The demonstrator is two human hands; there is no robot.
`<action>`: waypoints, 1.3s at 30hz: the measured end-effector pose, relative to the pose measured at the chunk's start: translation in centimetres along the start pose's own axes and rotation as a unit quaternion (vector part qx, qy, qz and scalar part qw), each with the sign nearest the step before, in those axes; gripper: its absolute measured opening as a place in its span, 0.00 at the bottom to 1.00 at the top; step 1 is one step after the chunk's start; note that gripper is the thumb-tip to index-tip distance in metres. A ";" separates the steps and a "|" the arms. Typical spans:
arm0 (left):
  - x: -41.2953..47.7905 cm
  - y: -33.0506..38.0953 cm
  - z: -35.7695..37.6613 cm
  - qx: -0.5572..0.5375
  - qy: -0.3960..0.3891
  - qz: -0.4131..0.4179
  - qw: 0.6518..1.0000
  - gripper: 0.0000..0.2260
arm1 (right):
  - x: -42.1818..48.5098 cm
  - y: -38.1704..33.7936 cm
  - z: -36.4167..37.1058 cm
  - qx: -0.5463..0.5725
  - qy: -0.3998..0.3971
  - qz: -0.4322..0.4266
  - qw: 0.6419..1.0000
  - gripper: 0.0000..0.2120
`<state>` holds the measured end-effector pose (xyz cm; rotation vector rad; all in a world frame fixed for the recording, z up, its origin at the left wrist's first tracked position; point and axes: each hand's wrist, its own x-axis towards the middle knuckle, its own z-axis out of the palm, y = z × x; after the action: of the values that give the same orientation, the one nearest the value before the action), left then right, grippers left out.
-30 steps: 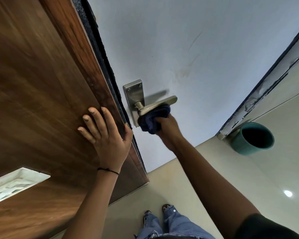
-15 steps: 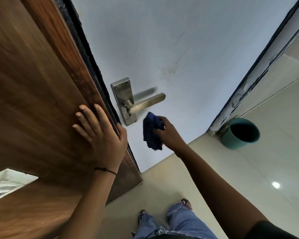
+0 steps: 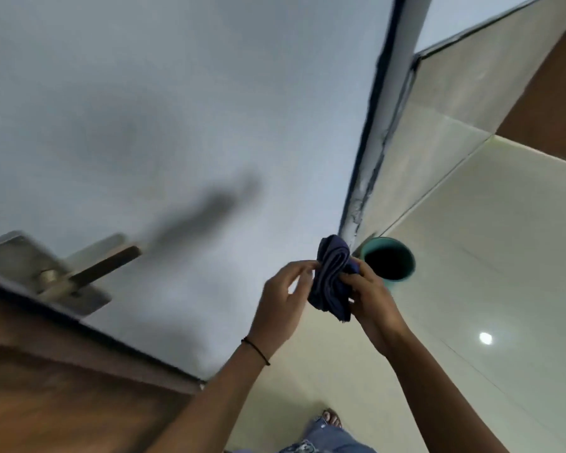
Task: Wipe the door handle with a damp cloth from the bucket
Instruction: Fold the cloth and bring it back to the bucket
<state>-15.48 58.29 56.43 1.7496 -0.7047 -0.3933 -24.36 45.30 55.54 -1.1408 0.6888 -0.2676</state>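
A folded dark blue cloth point(image 3: 332, 276) is held up in mid-air between both hands. My right hand point(image 3: 374, 297) grips its right side. The fingertips of my left hand point(image 3: 283, 299) pinch its left edge. The metal lever door handle point(image 3: 102, 268) on its backplate point(image 3: 17, 256) is blurred at the far left, well away from the cloth. A teal bucket point(image 3: 389, 263) stands on the floor right behind the hands, its inside dark.
The wooden door point(image 3: 62, 397) fills the lower left, with its white face point(image 3: 177, 109) above. A door frame point(image 3: 373, 158) runs down to the bucket. Pale glossy floor tiles point(image 3: 487, 256) spread to the right. My jeans and foot point(image 3: 327, 429) show at the bottom.
My right hand has carried the cloth off the handle and to the right. My left hand has left the door's edge and taken the cloth's other side. The view has swung right.
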 end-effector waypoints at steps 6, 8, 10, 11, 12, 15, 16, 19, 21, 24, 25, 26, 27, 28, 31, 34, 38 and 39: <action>4.8 3.6 12.7 0.025 -0.139 0.070 0.987 0.14 | 0.7 -3.5 -11.3 0.147 0.039 -0.008 0.988 0.19; 6.2 4.0 15.9 0.023 -0.193 0.067 0.979 0.16 | 1.3 -4.5 -14.2 0.145 0.058 -0.015 0.988 0.19; 8.0 3.9 18.4 -0.001 -0.236 0.036 0.971 0.16 | 2.3 -5.4 -16.5 0.118 0.080 -0.022 0.990 0.17; 9.2 3.8 19.7 -0.014 -0.253 0.017 0.967 0.15 | 3.1 -5.8 -17.6 0.109 0.090 -0.021 0.990 0.16; 10.5 3.5 20.9 -0.026 -0.266 0.000 0.964 0.15 | 4.0 -6.1 -18.8 0.105 0.102 -0.015 0.989 0.16; 15.1 2.1 23.8 -0.071 -0.268 -0.040 0.960 0.13 | 7.8 -7.0 -21.9 0.118 0.141 0.024 0.983 0.15; 16.9 1.3 24.9 -0.084 -0.260 -0.057 0.960 0.12 | 9.4 -7.3 -23.1 0.132 0.155 0.041 0.978 0.16; 22.3 -2.2 28.6 -0.136 -0.252 -0.139 0.948 0.13 | 15.2 -7.8 -26.4 0.163 0.183 0.088 0.966 0.16; 26.1 -5.1 31.7 -0.202 -0.254 -0.231 0.917 0.23 | 19.9 -7.9 -28.6 0.155 0.215 0.127 0.956 0.15; 30.8 -8.9 35.9 -0.241 -0.241 -0.341 0.876 0.32 | 26.3 -7.1 -31.7 0.129 0.262 0.191 0.937 0.12; 32.4 -10.2 37.3 -0.236 -0.233 -0.358 0.873 0.32 | 28.5 -6.6 -32.8 0.128 0.272 0.210 0.931 0.11; 33.8 -11.3 38.6 -0.229 -0.221 -0.373 0.871 0.32 | 30.5 -6.1 -33.9 0.135 0.280 0.223 0.924 0.10; 35.1 -12.3 39.8 -0.219 -0.205 -0.387 0.872 0.32 | 32.4 -5.5 -34.8 0.147 0.284 0.231 0.919 0.10; 36.2 -13.5 40.8 -0.208 -0.188 -0.399 0.873 0.32 | 34.3 -5.0 -35.7 0.160 0.277 0.234 0.918 0.11; 39.3 -17.0 43.5 -0.204 -0.139 -0.441 0.863 0.28 | 39.3 -2.3 -37.9 0.169 0.257 0.247 0.919 0.15; 42.2 -22.1 45.9 -0.242 -0.101 -0.490 0.831 0.23 | 44.3 2.0 -40.6 0.141 0.249 0.279 0.917 0.14; 45.1 -32.0 50.1 -0.230 -0.085 -0.539 0.806 0.22 | 52.0 10.7 -45.0 0.138 0.268 0.332 0.894 0.15; 45.5 -34.4 51.0 -0.212 -0.084 -0.545 0.807 0.21 | 53.7 12.8 -45.9 0.133 0.269 0.342 0.891 0.16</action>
<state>-2.13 -3.24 13.02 1.5233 0.3661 -1.3838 -13.78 -11.84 13.35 -0.4969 1.4521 -0.0634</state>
